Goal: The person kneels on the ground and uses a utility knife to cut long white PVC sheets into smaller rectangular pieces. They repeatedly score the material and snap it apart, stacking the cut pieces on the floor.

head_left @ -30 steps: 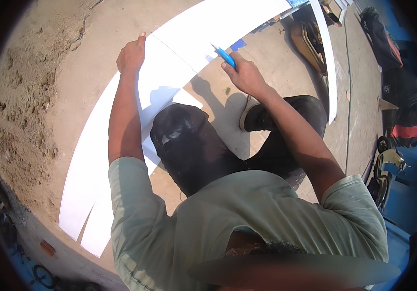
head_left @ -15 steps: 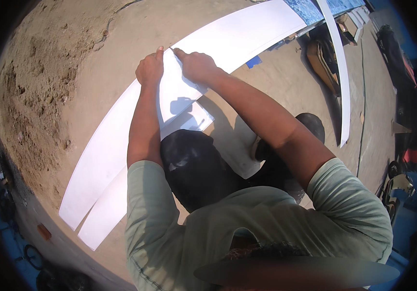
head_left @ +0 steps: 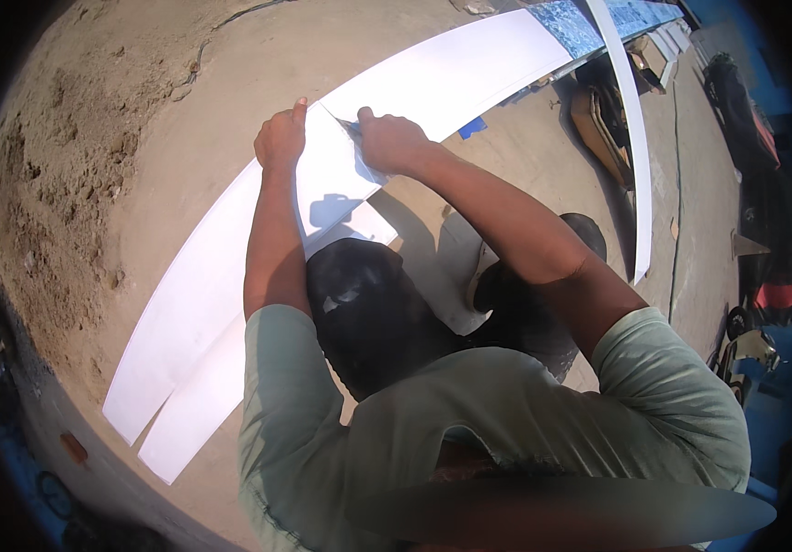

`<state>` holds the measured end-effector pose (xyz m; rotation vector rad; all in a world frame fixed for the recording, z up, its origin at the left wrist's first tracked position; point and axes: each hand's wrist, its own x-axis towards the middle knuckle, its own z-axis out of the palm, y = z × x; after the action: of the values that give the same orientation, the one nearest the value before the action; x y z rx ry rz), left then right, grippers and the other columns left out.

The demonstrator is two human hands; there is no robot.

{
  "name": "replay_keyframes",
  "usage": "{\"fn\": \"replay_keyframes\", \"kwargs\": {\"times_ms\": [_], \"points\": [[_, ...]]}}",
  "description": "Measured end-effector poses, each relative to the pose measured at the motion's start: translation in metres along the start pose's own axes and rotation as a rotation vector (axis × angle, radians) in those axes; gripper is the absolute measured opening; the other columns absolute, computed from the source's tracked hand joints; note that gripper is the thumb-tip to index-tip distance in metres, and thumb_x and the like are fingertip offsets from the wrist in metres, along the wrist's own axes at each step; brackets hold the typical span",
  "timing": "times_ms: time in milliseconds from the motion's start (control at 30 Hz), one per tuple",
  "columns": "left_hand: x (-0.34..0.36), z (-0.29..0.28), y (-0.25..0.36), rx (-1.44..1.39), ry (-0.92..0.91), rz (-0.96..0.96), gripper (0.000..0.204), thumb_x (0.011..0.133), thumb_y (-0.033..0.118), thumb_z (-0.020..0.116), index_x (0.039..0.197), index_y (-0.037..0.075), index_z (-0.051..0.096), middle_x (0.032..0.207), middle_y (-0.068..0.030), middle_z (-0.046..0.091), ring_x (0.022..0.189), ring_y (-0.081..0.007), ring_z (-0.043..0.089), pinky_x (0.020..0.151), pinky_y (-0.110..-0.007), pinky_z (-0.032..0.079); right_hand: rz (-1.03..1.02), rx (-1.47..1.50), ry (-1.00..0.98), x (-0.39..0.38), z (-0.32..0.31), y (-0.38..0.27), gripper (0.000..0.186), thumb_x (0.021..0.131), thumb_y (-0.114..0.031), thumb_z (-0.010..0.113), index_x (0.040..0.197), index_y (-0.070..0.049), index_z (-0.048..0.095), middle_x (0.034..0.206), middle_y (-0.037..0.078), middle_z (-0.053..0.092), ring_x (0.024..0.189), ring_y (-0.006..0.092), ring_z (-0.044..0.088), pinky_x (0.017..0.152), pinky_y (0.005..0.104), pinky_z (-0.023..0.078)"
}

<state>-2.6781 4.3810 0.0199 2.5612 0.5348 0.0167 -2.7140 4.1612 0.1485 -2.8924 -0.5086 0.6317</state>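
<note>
A long white panel (head_left: 433, 74) lies across the ground in front of my dark-clad knee. My left hand (head_left: 280, 138) is closed over its far edge, thumb pointing up. My right hand (head_left: 390, 143) grips a blue cutting knife (head_left: 352, 127), mostly hidden by the fingers, at a line crossing the panel, just right of my left hand. A narrower white piece (head_left: 198, 414) lies along the near side at lower left, partly separated by a gap.
A white strip (head_left: 635, 184) lies lengthwise at right, beside brown scraps (head_left: 598, 129). A blue patterned panel (head_left: 566, 28) is at top. Dark bags (head_left: 764, 221) line the right edge; rough dirt (head_left: 64, 175) borders the left. A small blue piece (head_left: 471, 127) is on the ground.
Over the last second, my right hand with the knife moved left onto the crossing line, close to my left hand, then slid slightly toward me along it. The view has also shifted.
</note>
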Motion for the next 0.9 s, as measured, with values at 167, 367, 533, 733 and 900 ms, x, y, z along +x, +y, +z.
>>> {"fn": "replay_keyframes", "kwargs": {"times_ms": [167, 367, 533, 733, 900], "points": [[0.004, 0.0, -0.004, 0.011, -0.088, -0.017, 0.073, 0.119, 0.067, 0.045, 0.117, 0.011, 0.091, 0.116, -0.0221, 0.086, 0.115, -0.0433, 0.081, 0.103, -0.055, 0.061, -0.114, 0.108, 0.147, 0.006, -0.014, -0.005, 0.051, 0.107, -0.014, 0.055, 0.156, -0.008, 0.064, 0.126, 0.025, 0.084, 0.118, 0.0394, 0.083, 0.1, 0.0536, 0.067], [-0.002, -0.003, -0.002, -0.016, -0.002, -0.008, 0.068, 0.119, 0.066, 0.048, 0.12, 0.013, 0.091, 0.117, -0.0224, 0.086, 0.115, -0.0432, 0.081, 0.102, -0.055, 0.061, -0.124, 0.087, 0.183, 0.043, 0.01, -0.014, 0.06, 0.107, -0.012, 0.054, 0.165, -0.02, 0.064, 0.122, 0.021, 0.086, 0.112, 0.0392, 0.084, 0.097, 0.0519, 0.067], [-0.01, 0.002, 0.0, -0.017, 0.017, 0.0, 0.066, 0.119, 0.064, 0.049, 0.119, 0.013, 0.091, 0.115, -0.0217, 0.086, 0.114, -0.0419, 0.082, 0.101, -0.054, 0.062, -0.097, -0.054, 0.076, 0.067, 0.018, -0.025, 0.051, 0.105, -0.011, 0.057, 0.154, -0.011, 0.07, 0.123, 0.02, 0.086, 0.113, 0.0375, 0.085, 0.098, 0.0507, 0.067], [-0.015, -0.007, 0.007, -0.011, 0.041, 0.005, 0.069, 0.12, 0.065, 0.048, 0.114, 0.012, 0.091, 0.109, -0.0208, 0.087, 0.11, -0.0409, 0.082, 0.097, -0.054, 0.062, -0.075, -0.173, -0.258, 0.053, -0.009, -0.021, 0.043, 0.105, -0.014, 0.059, 0.145, -0.001, 0.071, 0.122, 0.022, 0.085, 0.115, 0.0369, 0.084, 0.096, 0.0506, 0.067], [-0.015, -0.017, -0.001, -0.02, 0.008, 0.015, 0.07, 0.119, 0.066, 0.048, 0.112, 0.01, 0.09, 0.11, -0.0214, 0.086, 0.11, -0.0412, 0.082, 0.096, -0.054, 0.061, -0.067, -0.005, 0.074, -0.034, 0.04, 0.029, 0.034, 0.104, -0.021, 0.067, 0.129, 0.0, 0.073, 0.107, 0.023, 0.085, 0.104, 0.0427, 0.084, 0.094, 0.0552, 0.066]]}}
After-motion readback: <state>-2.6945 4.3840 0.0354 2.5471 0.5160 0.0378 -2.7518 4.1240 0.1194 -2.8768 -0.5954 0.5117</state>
